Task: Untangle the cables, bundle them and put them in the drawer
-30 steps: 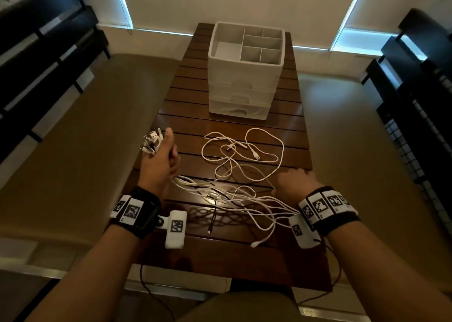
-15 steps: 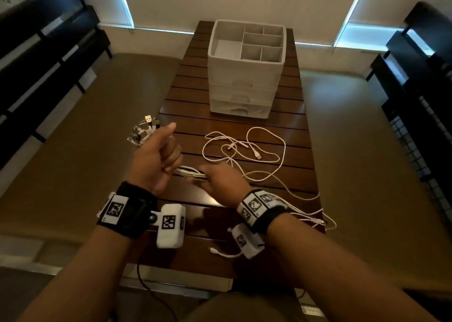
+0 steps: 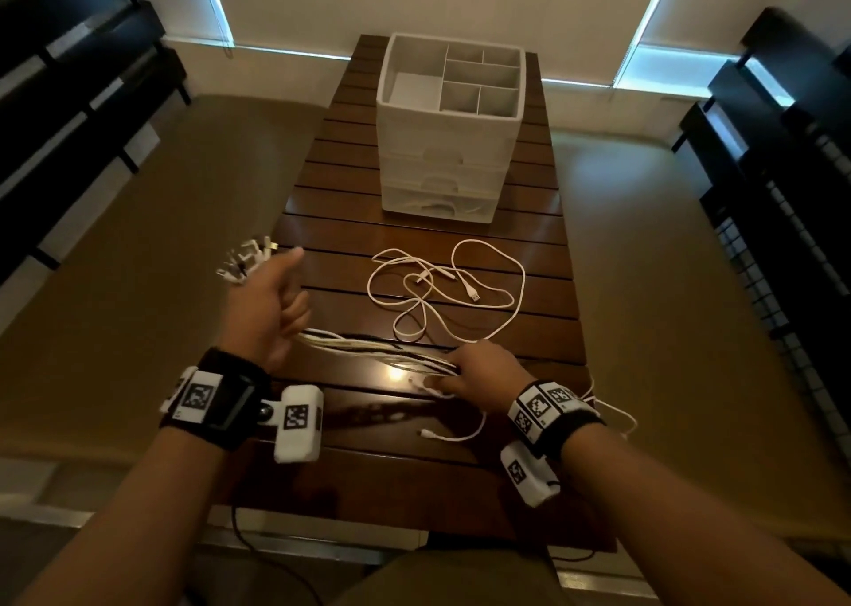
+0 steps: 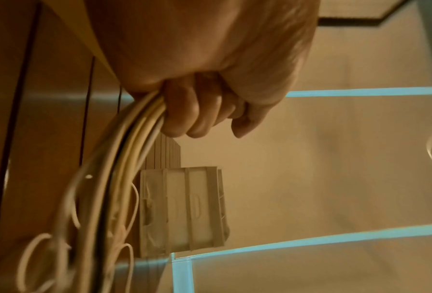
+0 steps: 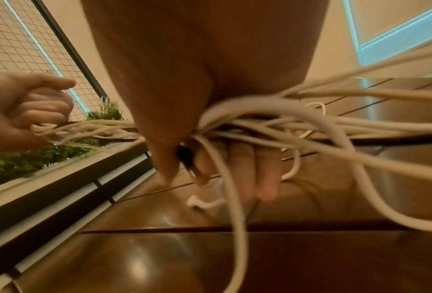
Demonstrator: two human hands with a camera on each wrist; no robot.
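My left hand (image 3: pixel 269 304) grips a bunch of white cables (image 3: pixel 368 347) near their plug ends (image 3: pixel 246 260), which stick out past the fist at the table's left edge. The bunch runs taut to the right into my right hand (image 3: pixel 469 373), which holds it low over the table; the right wrist view shows fingers (image 5: pixel 262 168) and thumb wrapped around the strands (image 5: pixel 235 123). One more white cable (image 3: pixel 442 292) lies loose in loops mid-table. The white drawer unit (image 3: pixel 449 145) stands at the far end with its drawers closed. In the left wrist view the fist (image 4: pixel 197 111) clamps the cables (image 4: pixel 124 158).
The slatted wooden table (image 3: pixel 414 481) is narrow, with tan floor on both sides. Loose cable tails (image 3: pixel 453 435) trail near the front and over the right edge. Dark shelving (image 3: pixel 783 181) stands on the right and dark furniture (image 3: pixel 69 98) on the left.
My right hand slid rightward along the bunch from beside the left hand, pulling the strands straight. The left hand kept its grip on the plug ends.
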